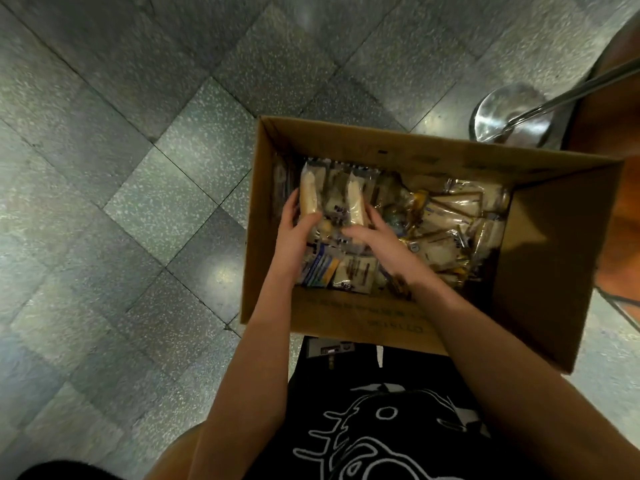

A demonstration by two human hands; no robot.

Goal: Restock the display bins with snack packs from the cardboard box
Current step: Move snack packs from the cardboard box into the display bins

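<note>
In the cardboard box (pixel 349 315) heaped with snack packs (pixel 453 220), left hand (pixel 294 235) and right hand (pixel 375 237) together grasp one clear pack (pixel 334 197)

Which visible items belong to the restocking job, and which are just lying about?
Job: open brown cardboard box; clear multi-pack of pale snack bars, held by left hand and right hand; loose clear snack packs beneath.
Lying about: round shiny metal stand base; grey speckled floor tiles; reddish wooden furniture.
</note>
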